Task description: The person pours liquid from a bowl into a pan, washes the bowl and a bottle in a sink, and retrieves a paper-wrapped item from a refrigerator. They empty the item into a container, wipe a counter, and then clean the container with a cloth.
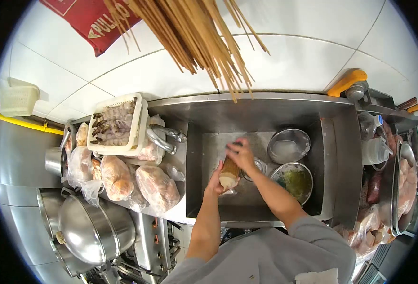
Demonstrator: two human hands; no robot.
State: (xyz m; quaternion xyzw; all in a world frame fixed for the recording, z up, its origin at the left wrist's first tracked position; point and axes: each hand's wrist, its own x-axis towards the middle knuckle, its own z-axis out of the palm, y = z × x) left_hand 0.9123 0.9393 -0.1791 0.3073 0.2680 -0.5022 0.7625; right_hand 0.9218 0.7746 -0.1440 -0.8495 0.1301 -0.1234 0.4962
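Over the metal sink point(204, 189), my left hand point(215, 179) is wrapped round a brownish jar point(230, 171) with a pale end turned toward me. My right hand point(241, 155) is at the jar's far, dark end, its fingers bent and slightly blurred; whether they grip that end is hard to tell. Just right of the jar, a small clear container point(260, 166) sits partly behind my right wrist. Two metal bowls stand in the sink's right part: one with cloudy liquid point(288, 146), one with green contents point(294, 183).
Left of the sink are a white basket of shrimp point(114, 124), a faucet point(160, 138) and bagged meat point(157, 188). Large metal pots point(86, 227) stand lower left. Thin brown sticks point(195, 38) hang above. At the right are plastic bottles point(373, 150) and a tray of meat point(406, 189).
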